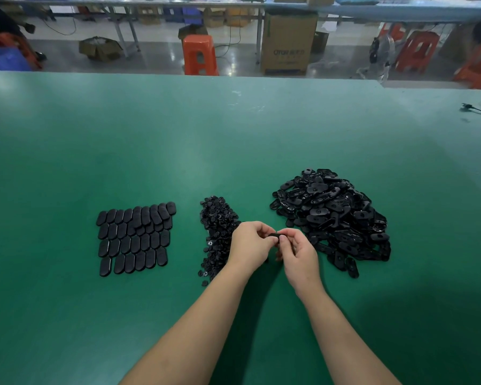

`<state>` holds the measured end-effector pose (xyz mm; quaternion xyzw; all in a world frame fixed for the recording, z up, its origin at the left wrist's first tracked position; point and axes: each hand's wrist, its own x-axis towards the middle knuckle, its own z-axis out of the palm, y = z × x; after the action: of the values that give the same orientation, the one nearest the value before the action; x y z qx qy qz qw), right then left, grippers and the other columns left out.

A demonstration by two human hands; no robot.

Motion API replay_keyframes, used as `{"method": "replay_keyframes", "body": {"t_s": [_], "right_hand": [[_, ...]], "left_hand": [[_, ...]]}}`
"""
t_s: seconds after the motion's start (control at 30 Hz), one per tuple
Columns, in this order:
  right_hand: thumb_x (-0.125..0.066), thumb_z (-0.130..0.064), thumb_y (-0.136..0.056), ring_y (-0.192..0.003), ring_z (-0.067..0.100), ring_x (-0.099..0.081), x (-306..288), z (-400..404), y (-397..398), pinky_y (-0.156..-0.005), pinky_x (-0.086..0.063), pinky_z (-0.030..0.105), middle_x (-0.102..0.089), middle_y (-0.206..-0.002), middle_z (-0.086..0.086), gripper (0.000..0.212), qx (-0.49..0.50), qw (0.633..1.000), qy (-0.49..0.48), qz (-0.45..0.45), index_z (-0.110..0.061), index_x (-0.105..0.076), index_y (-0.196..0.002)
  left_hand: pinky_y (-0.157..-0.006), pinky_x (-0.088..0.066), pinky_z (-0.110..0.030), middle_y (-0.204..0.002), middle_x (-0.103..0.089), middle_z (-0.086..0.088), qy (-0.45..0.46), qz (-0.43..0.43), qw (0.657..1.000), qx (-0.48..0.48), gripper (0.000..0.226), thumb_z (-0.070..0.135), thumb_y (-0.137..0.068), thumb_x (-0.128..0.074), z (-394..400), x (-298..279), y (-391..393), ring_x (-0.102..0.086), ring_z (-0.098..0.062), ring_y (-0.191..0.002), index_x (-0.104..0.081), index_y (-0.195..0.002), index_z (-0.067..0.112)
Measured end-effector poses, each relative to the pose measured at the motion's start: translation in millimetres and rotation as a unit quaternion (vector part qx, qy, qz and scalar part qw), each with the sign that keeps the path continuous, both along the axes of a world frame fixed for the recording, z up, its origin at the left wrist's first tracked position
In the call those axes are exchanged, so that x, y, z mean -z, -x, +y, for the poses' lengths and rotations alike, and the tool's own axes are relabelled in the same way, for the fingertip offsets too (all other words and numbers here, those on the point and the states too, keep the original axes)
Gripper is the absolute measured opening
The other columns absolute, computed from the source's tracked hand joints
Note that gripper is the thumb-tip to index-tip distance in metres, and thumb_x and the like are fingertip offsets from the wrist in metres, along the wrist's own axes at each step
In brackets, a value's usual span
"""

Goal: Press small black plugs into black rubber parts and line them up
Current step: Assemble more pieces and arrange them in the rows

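Above the green table (233, 140), my left hand (249, 245) and my right hand (299, 252) meet, and both pinch one black rubber part (273, 236) between their fingertips. Most of that part is hidden by my fingers, so I cannot tell whether a plug sits in it. A heap of small black plugs (217, 232) lies just left of my left hand. A big pile of loose black rubber parts (333, 215) lies to the right of my right hand. Several rows of oval black parts (135, 237) are lined up flat at the left.
A black cable (478, 108) lies near the table's far right edge. Beyond the far edge are an orange stool (200, 54), a cardboard box (288, 43) and other benches.
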<state>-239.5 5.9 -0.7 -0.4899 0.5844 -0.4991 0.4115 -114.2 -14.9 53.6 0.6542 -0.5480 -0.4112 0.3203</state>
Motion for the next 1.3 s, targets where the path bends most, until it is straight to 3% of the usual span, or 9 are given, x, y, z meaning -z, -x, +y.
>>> {"method": "replay_keyframes", "body": {"t_s": [0.2, 0.4, 0.57, 0.77, 0.9, 1.0, 1.2, 1.3], "right_hand": [[-0.057, -0.015, -0.102, -0.069, 0.008, -0.065, -1, 0, 1, -0.068, -0.058, 0.036, -0.074, -0.089, -0.006, 0.032, -0.002, 1.000, 0.002, 0.012, -0.046, -0.064, -0.094], [-0.055, -0.010, -0.102, -0.073, 0.004, -0.064, 0, 0, 1, -0.070, -0.056, 0.033, -0.073, -0.087, -0.008, 0.026, 0.005, 1.000, 0.000, 0.009, -0.033, -0.065, -0.097], [-0.054, -0.007, -0.102, -0.068, 0.003, -0.061, 0, 0, 0, -0.065, -0.051, 0.027, -0.073, -0.084, -0.007, 0.024, 0.006, 1.000, -0.002, -0.007, -0.028, -0.065, -0.097], [-0.054, -0.008, -0.102, -0.077, 0.005, -0.064, 3, -1, 1, -0.076, -0.057, 0.040, -0.073, -0.089, -0.004, 0.023, 0.009, 1.000, -0.008, -0.008, -0.029, -0.065, -0.098], [-0.053, -0.010, -0.102, -0.074, 0.003, -0.063, 4, -2, 1, -0.073, -0.054, 0.039, -0.073, -0.087, -0.007, 0.024, 0.008, 1.000, -0.011, -0.008, -0.031, -0.064, -0.096], [-0.053, -0.010, -0.102, -0.076, 0.005, -0.064, 3, -2, 1, -0.073, -0.053, 0.038, -0.074, -0.089, -0.006, 0.024, 0.008, 1.000, -0.011, -0.009, -0.031, -0.063, -0.096], [-0.055, -0.011, -0.102, -0.078, 0.009, -0.064, 3, -2, 2, -0.075, -0.051, 0.039, -0.074, -0.090, -0.003, 0.023, 0.010, 1.000, -0.008, -0.021, -0.030, -0.065, -0.096], [-0.057, -0.014, -0.101, -0.082, 0.011, -0.067, 2, -2, 2, -0.077, -0.053, 0.038, -0.074, -0.090, -0.004, 0.027, 0.009, 1.000, -0.003, -0.022, -0.038, -0.066, -0.092]], "left_hand": [[-0.060, -0.053, -0.024, -0.074, -0.070, 0.007, 0.014, -0.005, 1.000, -0.006, 0.005, 0.016, -0.084, -0.073, 1, 1, 1, -0.059, -0.008, -0.061, -0.076, -0.086, 0.021], [-0.062, -0.055, -0.029, -0.075, -0.071, 0.008, 0.008, 0.007, 1.000, -0.015, 0.007, 0.019, -0.086, -0.071, 3, 4, 3, -0.057, -0.007, -0.056, -0.077, -0.090, 0.020], [-0.065, -0.052, -0.027, -0.079, -0.072, 0.005, 0.008, 0.001, 1.000, -0.007, 0.008, 0.020, -0.087, -0.069, 3, 4, 3, -0.057, -0.007, -0.058, -0.076, -0.092, 0.019], [-0.065, -0.050, -0.025, -0.079, -0.070, 0.006, 0.016, -0.033, 0.999, 0.011, 0.010, 0.021, -0.091, -0.065, 3, 3, 6, -0.057, -0.007, -0.061, -0.074, -0.092, 0.017], [-0.054, -0.037, -0.007, -0.074, -0.063, 0.012, 0.035, -0.076, 0.996, 0.012, 0.008, 0.020, -0.091, -0.064, 4, 1, 8, -0.053, 0.002, -0.062, -0.072, -0.088, 0.020], [-0.054, -0.037, -0.004, -0.073, -0.062, 0.013, 0.046, -0.100, 0.994, 0.008, 0.007, 0.020, -0.090, -0.063, 5, 2, 11, -0.053, 0.004, -0.063, -0.070, -0.088, 0.020], [-0.052, -0.037, -0.008, -0.072, -0.061, 0.013, 0.058, -0.117, 0.991, -0.004, 0.006, 0.022, -0.091, -0.063, 7, 4, 17, -0.054, 0.002, -0.062, -0.065, -0.085, 0.022], [-0.061, -0.045, -0.021, -0.075, -0.064, 0.010, 0.064, -0.120, 0.991, -0.010, 0.007, 0.023, -0.090, -0.062, 9, 5, 19, -0.056, -0.004, -0.065, -0.066, -0.086, 0.019]]}}
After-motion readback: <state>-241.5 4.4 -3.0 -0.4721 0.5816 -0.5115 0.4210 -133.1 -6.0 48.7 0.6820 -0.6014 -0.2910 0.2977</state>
